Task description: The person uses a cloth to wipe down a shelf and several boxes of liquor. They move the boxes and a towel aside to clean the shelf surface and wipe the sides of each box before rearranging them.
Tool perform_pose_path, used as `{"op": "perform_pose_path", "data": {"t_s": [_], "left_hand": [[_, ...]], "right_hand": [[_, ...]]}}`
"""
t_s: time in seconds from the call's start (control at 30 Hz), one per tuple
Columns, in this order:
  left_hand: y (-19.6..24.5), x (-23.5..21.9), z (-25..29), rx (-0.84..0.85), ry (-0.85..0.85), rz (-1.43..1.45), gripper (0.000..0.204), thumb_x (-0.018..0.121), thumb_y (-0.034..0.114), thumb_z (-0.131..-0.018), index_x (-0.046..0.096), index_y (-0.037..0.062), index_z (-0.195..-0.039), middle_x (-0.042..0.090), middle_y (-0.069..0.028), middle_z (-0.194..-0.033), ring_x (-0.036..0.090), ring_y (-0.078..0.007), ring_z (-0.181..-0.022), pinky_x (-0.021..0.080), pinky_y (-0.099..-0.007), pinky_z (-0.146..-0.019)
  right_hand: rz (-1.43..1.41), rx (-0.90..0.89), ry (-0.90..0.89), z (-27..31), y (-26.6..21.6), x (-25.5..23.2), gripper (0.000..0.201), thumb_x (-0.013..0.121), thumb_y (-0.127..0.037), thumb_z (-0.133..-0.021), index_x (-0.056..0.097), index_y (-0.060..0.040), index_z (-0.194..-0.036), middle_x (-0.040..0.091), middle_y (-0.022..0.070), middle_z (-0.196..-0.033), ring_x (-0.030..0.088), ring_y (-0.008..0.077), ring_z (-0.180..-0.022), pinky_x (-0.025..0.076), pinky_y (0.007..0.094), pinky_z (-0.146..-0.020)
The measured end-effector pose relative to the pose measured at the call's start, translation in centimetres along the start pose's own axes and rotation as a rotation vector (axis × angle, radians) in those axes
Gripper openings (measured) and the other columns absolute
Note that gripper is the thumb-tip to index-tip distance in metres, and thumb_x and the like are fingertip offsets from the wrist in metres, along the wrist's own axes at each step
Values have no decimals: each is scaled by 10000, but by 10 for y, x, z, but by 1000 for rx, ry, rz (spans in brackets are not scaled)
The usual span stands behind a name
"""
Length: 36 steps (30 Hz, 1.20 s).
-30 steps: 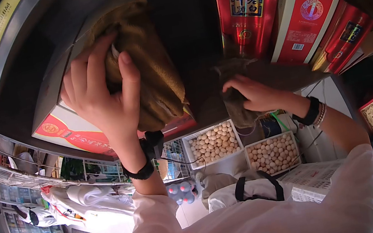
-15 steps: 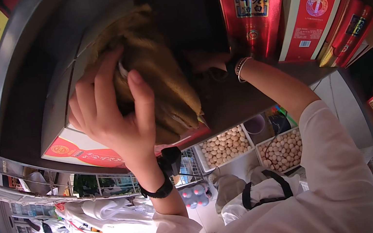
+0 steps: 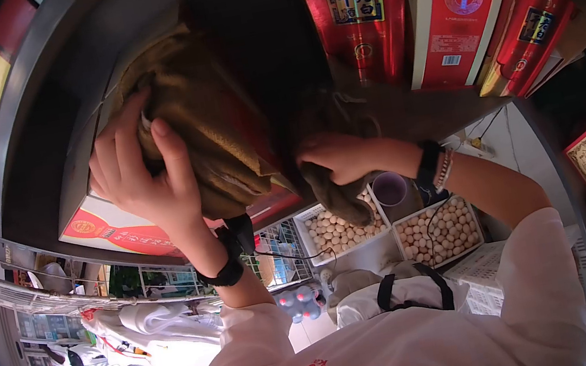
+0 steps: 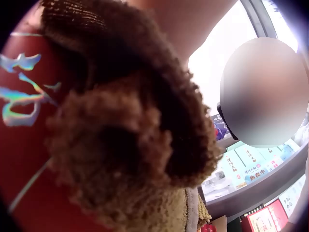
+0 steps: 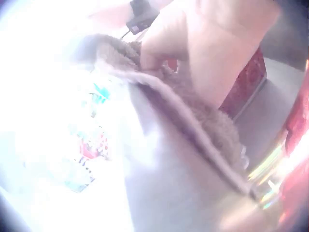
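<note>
A brown cloth [image 3: 201, 121] lies bunched over a white-and-red box [image 3: 111, 229] on the dark shelf. My left hand [image 3: 143, 169] holds a fold of it between thumb and fingers. The left wrist view is filled by the cloth's fuzzy folds [image 4: 111, 159] against a red surface. My right hand [image 3: 347, 156], right of the box, pinches a second dark brown cloth [image 3: 346, 201] that hangs over the shelf's front edge. In the right wrist view, the right hand [image 5: 207, 43] has its fingertips in the fuzzy cloth [image 5: 212, 125].
Red packages [image 3: 359, 24] and a red-and-white box [image 3: 459, 15] stand at the shelf's back right. Below are two white crates of eggs [image 3: 437, 232], a purple container [image 3: 390, 188] and a white basket [image 3: 478, 272]. A wire rack [image 3: 79, 292] runs at the left.
My right hand reached in behind the dark space beside the box, then came back toward the shelf's front edge with the cloth. The left hand keeps its hold on the brown cloth.
</note>
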<state>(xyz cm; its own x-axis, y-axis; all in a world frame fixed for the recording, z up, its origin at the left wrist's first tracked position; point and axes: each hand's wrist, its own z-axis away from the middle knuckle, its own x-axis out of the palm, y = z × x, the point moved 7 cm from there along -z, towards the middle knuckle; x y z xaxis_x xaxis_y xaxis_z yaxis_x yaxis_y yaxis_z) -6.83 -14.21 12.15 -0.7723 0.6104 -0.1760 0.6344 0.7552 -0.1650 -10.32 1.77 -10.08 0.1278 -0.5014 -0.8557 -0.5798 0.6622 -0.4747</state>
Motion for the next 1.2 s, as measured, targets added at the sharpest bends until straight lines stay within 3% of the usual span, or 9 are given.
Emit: {"op": "perform_pose_path", "data": {"t_s": [0.1,0.37,0.5,0.6,0.8,0.93,1.0,1.03,1.2], "left_hand": [[1,1,-1,-4,-12,12,247,502,250,-894,675,106,-996,649,-45,-944,579,-214,-860,401,-324,-789],[1,1,-2,-28,-12,16,244,507,245,-892,677,99,-990,643,-34,-913,570,-210,-839,400,-324,-776],[-1,1,-1,-44,-4,26,233,514,240,-887,678,104,-981,641,-32,-902,561,-208,-814,395,-325,-765],[-9,3,2,-96,-5,69,214,573,273,-816,685,157,-956,620,1,-897,537,-215,-849,360,-331,-826],[-9,2,1,-54,2,82,209,578,268,-826,686,152,-963,628,-5,-901,549,-216,-845,364,-325,-822],[-7,1,0,-47,-3,86,200,572,248,-841,687,144,-968,641,-17,-913,573,-205,-818,381,-321,-764],[-7,2,-1,-13,22,95,204,562,240,-853,688,135,-974,646,-16,-906,575,-200,-798,387,-315,-723],[-5,2,-1,-13,22,94,206,558,239,-858,689,132,-977,647,-17,-902,576,-198,-793,388,-312,-716],[-3,1,-2,16,25,114,229,522,223,-903,689,86,-980,669,-37,-917,603,-200,-808,421,-319,-736]], "right_hand": [[-106,-71,141,37,-16,-6,427,553,87,-573,552,-61,-974,528,139,-1163,480,335,-1130,394,403,-964],[-239,49,57,99,0,-37,377,505,78,-671,544,-57,-1021,506,132,-1216,463,323,-1167,374,400,-995],[-28,154,107,72,26,-44,402,514,40,-756,497,-68,-1143,413,147,-1333,421,334,-1220,361,413,-1016],[228,149,73,28,55,-30,469,572,-164,-825,426,-34,-1252,367,244,-1334,418,380,-1214,370,433,-1012],[115,355,-213,-82,82,-19,702,605,-373,-776,373,3,-1321,368,267,-1347,410,374,-1228,355,411,-1016],[150,425,-544,-62,44,-7,779,612,-402,-746,338,-4,-1356,315,262,-1390,338,377,-1278,315,464,-1034],[253,449,-169,-39,25,-3,808,610,-417,-732,324,-13,-1371,255,254,-1427,262,390,-1318,271,547,-1036],[223,428,-182,-27,15,9,821,613,-418,-718,321,-22,-1376,243,242,-1431,228,406,-1328,246,606,-1018],[271,249,117,46,-33,21,661,676,-326,-656,493,-58,-1232,346,209,-1376,315,349,-1294,297,530,-1016]]}}
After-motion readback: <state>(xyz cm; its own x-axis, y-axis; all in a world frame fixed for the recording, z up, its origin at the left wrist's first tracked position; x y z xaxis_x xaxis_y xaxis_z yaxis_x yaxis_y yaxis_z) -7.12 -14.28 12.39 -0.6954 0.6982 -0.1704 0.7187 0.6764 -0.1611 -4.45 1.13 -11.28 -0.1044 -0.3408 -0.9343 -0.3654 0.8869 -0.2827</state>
